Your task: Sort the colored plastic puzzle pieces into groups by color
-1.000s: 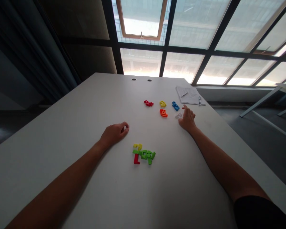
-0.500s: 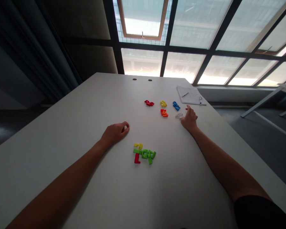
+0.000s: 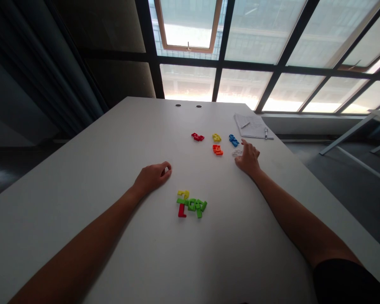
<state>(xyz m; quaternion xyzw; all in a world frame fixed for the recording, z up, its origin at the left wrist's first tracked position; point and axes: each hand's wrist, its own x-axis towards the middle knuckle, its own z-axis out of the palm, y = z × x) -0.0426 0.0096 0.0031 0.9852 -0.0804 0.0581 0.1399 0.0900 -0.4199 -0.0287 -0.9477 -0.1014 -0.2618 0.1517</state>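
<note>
On the smooth white desk [image 3: 120, 139], the left hand [image 3: 151, 176] is resting mid-surface, fingers curling to the thumb, though I cannot tell whether they are gripping anything; the right hand [image 3: 249, 159], near the right edge, is holding thumb and forefinger apart. Toward the near edge, angular green, yellow and red plastic pieces [image 3: 194, 207] are lying clustered, while smaller see-through pieces [image 3: 236, 153] are lying just left of the right hand's parted digits.
</note>
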